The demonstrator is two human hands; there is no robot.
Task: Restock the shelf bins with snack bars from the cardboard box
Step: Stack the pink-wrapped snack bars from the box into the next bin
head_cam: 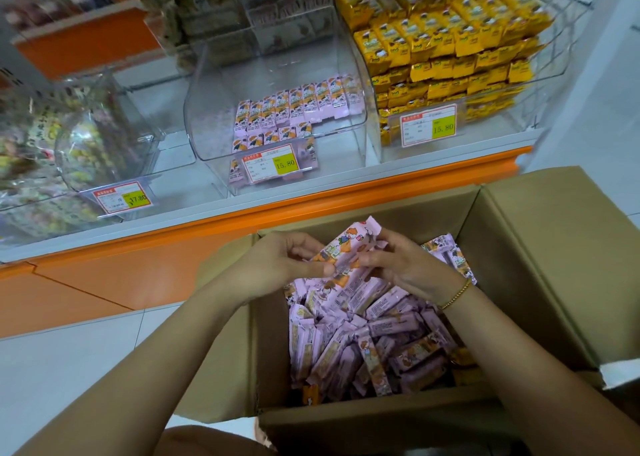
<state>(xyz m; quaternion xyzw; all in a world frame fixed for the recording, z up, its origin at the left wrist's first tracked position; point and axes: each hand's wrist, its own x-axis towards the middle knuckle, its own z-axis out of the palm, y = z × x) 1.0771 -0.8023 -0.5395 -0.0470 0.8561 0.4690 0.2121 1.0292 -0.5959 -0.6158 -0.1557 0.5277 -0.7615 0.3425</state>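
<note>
An open cardboard box (540,248) stands on the floor before the shelf, filled with several loose pink snack bars (367,345). Above its far end my left hand (287,265) and my right hand (398,261) together grip a small bunch of pink snack bars (349,248), fingers curled round them from both sides. On the shelf, the middle clear bin (204,109) holds rows of the same pink bars (298,109) on its floor, well below its rim.
A clear bin of yellow packets (450,50) sits to the right of the middle bin. A clear bin with mixed sweets (79,144) sits to the left. An orange shelf edge (311,199) runs between bins and box. Price tags hang on the bin fronts.
</note>
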